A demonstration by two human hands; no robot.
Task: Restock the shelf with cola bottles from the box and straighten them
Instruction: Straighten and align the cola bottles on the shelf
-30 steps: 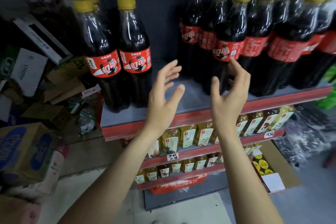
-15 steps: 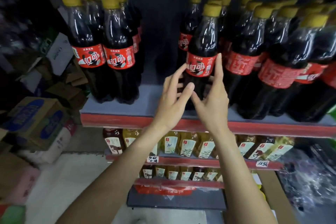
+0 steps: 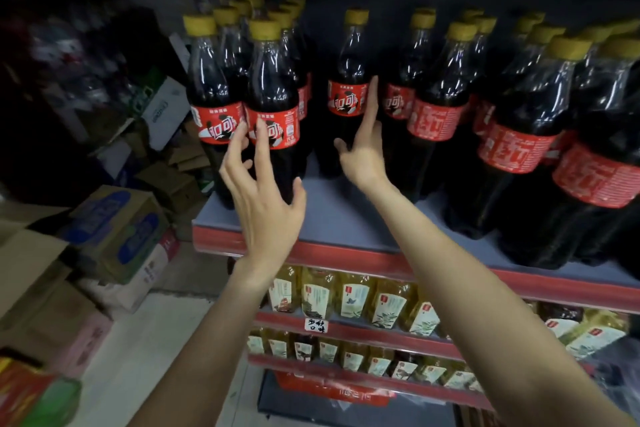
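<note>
**Red labels, yellow caps: both hands up at the cola shelf**

Dark plastic cola bottles with yellow caps and red labels stand upright on the grey shelf with a red front lip [image 3: 346,218]. One cluster [image 3: 242,87] crowds the shelf's left end, two bottles at the front and more rows behind. A single cola bottle [image 3: 348,94] stands apart toward the back, with bare shelf between it and the left cluster. A larger block of bottles [image 3: 519,121] fills the right side out to the front edge.

The left hand [image 3: 266,204] is raised before the front right bottle of the left cluster [image 3: 273,114], fingers spread and relaxed, grasping nothing; the fingertips lie over its label, though whether they touch it cannot be told. The right hand [image 3: 362,152] is also released, its index finger straight and lying along the right side of the single bottle, at or very near its label, thumb out to the left.

Below, two lower shelves carry small yellow-liquid bottles with pale labels [image 3: 349,298]. Cardboard boxes with blue print [image 3: 114,229] are stacked on the floor left of the shelf.
</note>
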